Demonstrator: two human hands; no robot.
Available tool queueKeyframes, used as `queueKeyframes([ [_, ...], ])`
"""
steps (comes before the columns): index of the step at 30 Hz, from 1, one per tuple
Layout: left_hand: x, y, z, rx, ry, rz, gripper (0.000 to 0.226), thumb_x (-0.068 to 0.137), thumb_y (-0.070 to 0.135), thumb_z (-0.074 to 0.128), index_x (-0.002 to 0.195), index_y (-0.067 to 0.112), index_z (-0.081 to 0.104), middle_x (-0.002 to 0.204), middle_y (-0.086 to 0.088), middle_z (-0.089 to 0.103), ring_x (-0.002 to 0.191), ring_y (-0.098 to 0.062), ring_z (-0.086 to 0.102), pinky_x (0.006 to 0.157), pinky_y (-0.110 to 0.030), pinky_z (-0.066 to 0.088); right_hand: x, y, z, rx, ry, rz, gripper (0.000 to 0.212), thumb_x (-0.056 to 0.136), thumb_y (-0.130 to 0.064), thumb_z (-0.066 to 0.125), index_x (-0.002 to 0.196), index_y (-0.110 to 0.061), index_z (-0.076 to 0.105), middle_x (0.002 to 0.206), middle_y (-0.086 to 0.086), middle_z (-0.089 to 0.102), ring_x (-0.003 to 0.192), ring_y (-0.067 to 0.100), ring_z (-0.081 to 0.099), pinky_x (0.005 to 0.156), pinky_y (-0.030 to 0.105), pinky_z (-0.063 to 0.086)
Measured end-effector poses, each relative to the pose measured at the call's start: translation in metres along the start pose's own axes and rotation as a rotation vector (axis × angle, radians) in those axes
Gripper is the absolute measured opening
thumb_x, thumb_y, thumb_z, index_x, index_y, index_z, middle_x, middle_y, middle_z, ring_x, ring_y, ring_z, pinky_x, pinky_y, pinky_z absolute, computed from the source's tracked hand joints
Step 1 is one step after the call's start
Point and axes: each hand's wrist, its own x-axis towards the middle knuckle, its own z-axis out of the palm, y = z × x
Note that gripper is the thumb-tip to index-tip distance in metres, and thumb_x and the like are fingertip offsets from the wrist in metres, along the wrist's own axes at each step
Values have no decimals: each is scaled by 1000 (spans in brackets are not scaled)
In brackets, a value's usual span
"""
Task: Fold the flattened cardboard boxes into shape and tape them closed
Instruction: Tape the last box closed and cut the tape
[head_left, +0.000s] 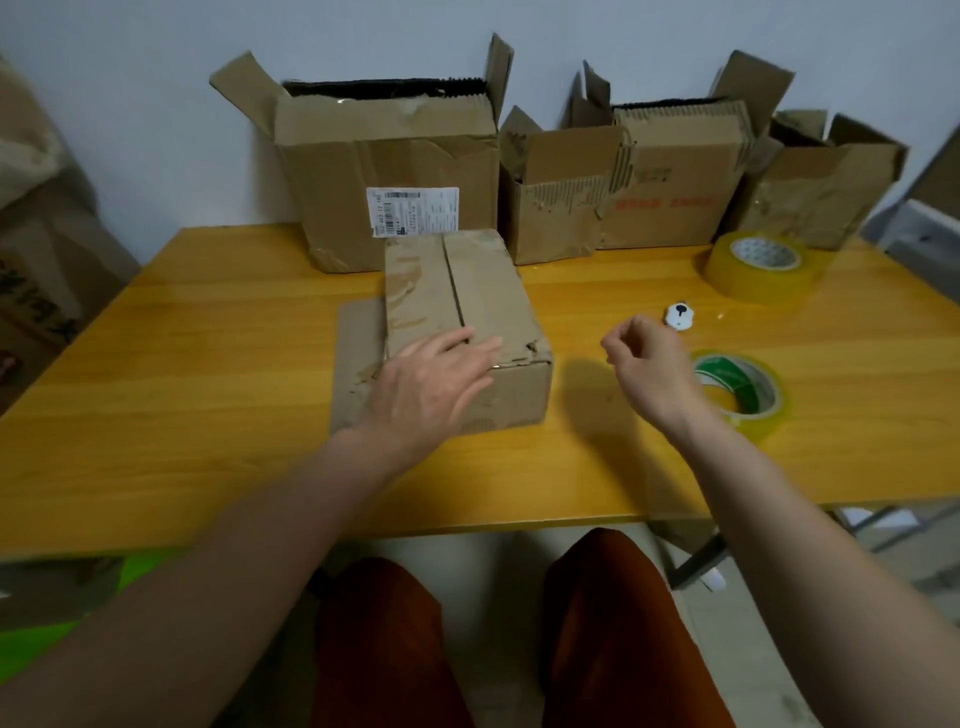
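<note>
Your left hand (436, 382) lies with straight, released fingers on the near end of the small folded brown cardboard box (467, 317), at the centre of the yellow wooden counter (208, 374). Its top flaps are down and meet at one seam. Your right hand (649, 364), at 3 o'clock from the box, has clenched fingers grasping nothing that I can see. Four open brown cardboard boxes (395, 156) stand at 12 o'clock; their contents are hidden. The green-cored clear tape roll (748, 387) lies beside your right wrist.

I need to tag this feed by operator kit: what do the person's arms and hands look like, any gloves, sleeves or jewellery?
Both arms are bare up to the frame edge, with no sleeve in view. The left hand and right hand have no gloves, and no watch, band or ring shows on the wrists or fingers. Below the table edge, the lap is covered in rust-brown clothing.
</note>
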Motion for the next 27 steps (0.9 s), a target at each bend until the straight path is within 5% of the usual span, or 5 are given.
queueKeyframes([
  [7, 0, 52, 10, -207, 160, 62, 36, 86, 5, 64, 122, -1, 60, 134, -17, 56, 127, -30, 50, 110, -39, 39, -20, 49, -59, -650, 3, 26, 53, 83, -56, 61, 113, -13, 59, 120, 14, 54, 115, 32, 40, 95, 40, 34],
  [11, 9, 109, 30, -562, -197, -199, 60, 87, 9, 67, 142, 12, 44, 146, -3, 44, 133, -19, 43, 110, -23, 27, -31, 56, -71, -951, -167, 33, 52, 82, -55, 63, 123, -21, 61, 128, 10, 51, 117, 30, 38, 95, 37, 32],
  [17, 32, 133, 64, -1057, -395, -743, 78, 79, 20, 79, 146, 14, 39, 150, -6, 41, 136, -21, 41, 110, -34, 38, -43, 51, -66, -677, -154, 16, 32, 87, -27, 66, 118, -23, 63, 124, 5, 63, 121, 27, 50, 109, 43, 24],
  [22, 33, 135, 65, -1084, -99, -730, 31, 78, 9, 78, 108, 7, 70, 114, -6, 64, 111, -24, 63, 98, -35, 51, -48, 38, -60, -503, -149, -5, 42, 84, -29, 71, 123, -17, 62, 124, 7, 64, 116, 27, 56, 93, 38, 45],
  [27, 36, 129, 47, -880, 147, -613, 1, 83, 7, 73, 83, 8, 72, 88, 2, 61, 85, -19, 65, 80, -34, 56, -50, 24, -58, -413, -124, -101, 45, 81, -31, 74, 122, -14, 63, 122, 8, 63, 113, 26, 56, 88, 34, 44],
])
